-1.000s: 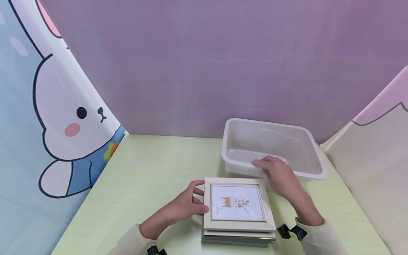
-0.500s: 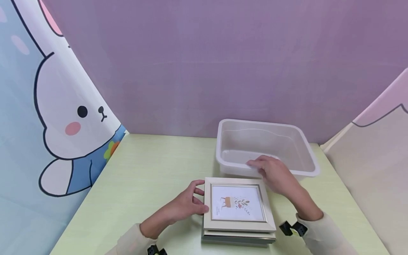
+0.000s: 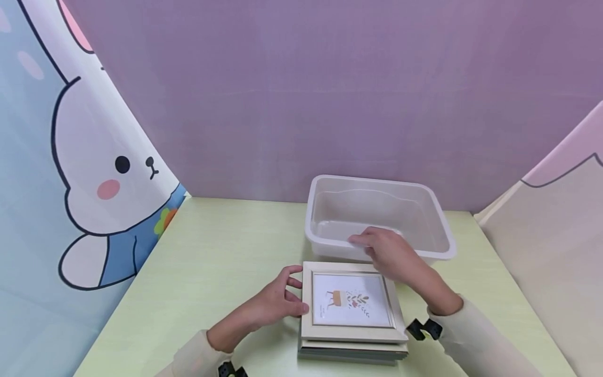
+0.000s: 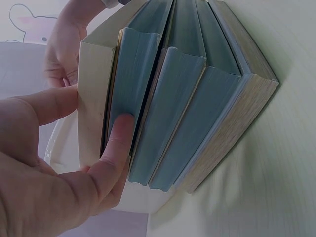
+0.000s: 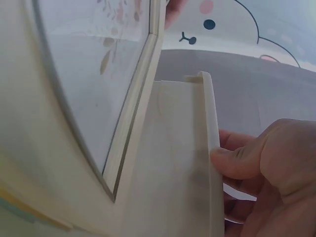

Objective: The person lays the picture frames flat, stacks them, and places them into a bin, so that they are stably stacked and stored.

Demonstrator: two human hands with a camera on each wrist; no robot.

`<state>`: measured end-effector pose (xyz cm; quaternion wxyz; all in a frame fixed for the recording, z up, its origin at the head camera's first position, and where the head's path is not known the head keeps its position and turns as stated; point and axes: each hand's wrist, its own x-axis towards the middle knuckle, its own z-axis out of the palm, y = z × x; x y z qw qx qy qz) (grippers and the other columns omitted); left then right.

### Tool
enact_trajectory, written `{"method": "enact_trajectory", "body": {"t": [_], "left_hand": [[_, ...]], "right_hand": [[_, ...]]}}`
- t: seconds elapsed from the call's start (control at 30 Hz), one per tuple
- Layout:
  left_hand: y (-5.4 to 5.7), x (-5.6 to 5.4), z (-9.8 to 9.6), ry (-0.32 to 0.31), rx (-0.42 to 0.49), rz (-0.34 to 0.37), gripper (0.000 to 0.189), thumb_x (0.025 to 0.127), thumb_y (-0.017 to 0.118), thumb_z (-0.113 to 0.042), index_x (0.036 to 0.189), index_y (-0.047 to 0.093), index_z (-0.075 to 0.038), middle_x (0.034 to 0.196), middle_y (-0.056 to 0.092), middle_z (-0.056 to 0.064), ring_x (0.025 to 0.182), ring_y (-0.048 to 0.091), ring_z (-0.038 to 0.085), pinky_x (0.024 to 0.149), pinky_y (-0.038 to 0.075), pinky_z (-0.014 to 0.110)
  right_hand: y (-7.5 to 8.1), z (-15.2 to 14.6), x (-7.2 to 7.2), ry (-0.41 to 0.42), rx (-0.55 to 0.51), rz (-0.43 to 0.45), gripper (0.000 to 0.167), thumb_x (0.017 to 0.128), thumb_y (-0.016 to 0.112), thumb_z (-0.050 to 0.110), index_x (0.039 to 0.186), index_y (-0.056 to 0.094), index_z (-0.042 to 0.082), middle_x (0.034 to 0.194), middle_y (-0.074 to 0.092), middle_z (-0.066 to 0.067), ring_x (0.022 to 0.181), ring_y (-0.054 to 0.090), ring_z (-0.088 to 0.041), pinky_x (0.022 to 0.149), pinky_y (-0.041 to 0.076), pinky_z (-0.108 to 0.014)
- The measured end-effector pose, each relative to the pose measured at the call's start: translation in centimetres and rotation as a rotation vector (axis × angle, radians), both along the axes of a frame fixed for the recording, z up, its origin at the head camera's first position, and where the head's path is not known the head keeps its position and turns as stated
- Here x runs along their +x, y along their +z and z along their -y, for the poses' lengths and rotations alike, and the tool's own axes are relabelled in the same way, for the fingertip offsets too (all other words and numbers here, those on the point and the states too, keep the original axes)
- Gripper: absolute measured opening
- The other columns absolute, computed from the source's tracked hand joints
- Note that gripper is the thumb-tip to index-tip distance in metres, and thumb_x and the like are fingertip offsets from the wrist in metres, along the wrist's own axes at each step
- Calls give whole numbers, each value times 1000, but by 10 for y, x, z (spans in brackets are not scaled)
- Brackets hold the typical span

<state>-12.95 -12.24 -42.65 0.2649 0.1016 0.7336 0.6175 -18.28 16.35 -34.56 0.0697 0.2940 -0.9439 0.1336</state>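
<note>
A stack of picture frames point(image 3: 353, 352) lies flat on the table. Its top frame point(image 3: 348, 333) is cream, with a print of a deer-like figure and leafy stems. The left wrist view shows several blue-green frame edges point(image 4: 173, 113) below it. My left hand point(image 3: 270, 303) rests against the stack's left side; one finger touches a blue-green edge, another the cream frame. Behind the stack is a white plastic bin point(image 3: 381, 201) with nothing visible inside. My right hand point(image 3: 393, 255) pinches its near rim, the thumb on one side and fingers on the other.
The pale green table point(image 3: 245, 235) extends left of the stack and right of the bin. A purple backdrop point(image 3: 301, 104) rises right behind the bin. Cartoon-printed cloth point(image 3: 94, 183) hangs on the left and a pale panel point(image 3: 556, 235) on the right.
My right hand has slid the bin to the left along the table, so that it now sits more directly behind the frames. The left hand and the stack have stayed put.
</note>
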Motion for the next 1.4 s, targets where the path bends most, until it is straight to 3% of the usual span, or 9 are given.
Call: {"method": "enact_trajectory", "body": {"t": [0.53, 0.77, 1.0, 1.17, 1.3, 1.4], "left_hand": [[0, 1, 4, 6, 23, 10, 88, 87, 78, -6, 157, 25, -8, 133, 51, 20, 96, 67, 19, 83, 61, 37], [-1, 1, 6, 7, 27, 14, 88, 86, 78, -6, 157, 25, -7, 133, 51, 21, 97, 67, 19, 83, 61, 37], [-1, 1, 7, 11, 19, 18, 88, 87, 78, -6, 157, 25, -8, 134, 51, 20, 97, 67, 19, 83, 61, 37], [-2, 2, 6, 11, 23, 24, 87, 87, 77, -7, 157, 26, -8, 134, 51, 20, 97, 67, 19, 81, 62, 37], [-3, 3, 7, 8, 28, 28, 86, 88, 77, -9, 157, 25, -8, 135, 50, 21, 98, 67, 20, 78, 61, 38], [-2, 3, 8, 6, 24, 28, 86, 89, 77, -11, 157, 25, -8, 135, 49, 21, 99, 66, 20, 77, 61, 38]], "right_hand": [[-1, 35, -11, 27, 63, 61, 44, 90, 66, -6, 128, 71, 16, 108, 74, -7, 96, 70, -25, 83, 59, -41], [-1, 45, -13, 39, 53, 41, 43, 89, 68, -6, 126, 73, 15, 103, 74, -6, 92, 70, -22, 81, 59, -39], [-3, 47, -14, 45, 18, 63, 41, 90, 68, -5, 126, 72, 13, 104, 73, -5, 92, 69, -21, 80, 58, -38], [-5, 44, -12, 56, -1, 92, 38, 93, 67, 3, 130, 69, 11, 114, 72, -9, 106, 67, -26, 91, 56, -44], [-6, 38, -6, 37, -57, 55, 33, 95, 65, 8, 127, 70, 10, 123, 71, -10, 118, 63, -32, 102, 51, -51], [-3, 31, 2, 24, -142, -2, 29, 94, 67, 7, 122, 72, 10, 120, 72, -8, 117, 64, -31, 102, 51, -53]]}}
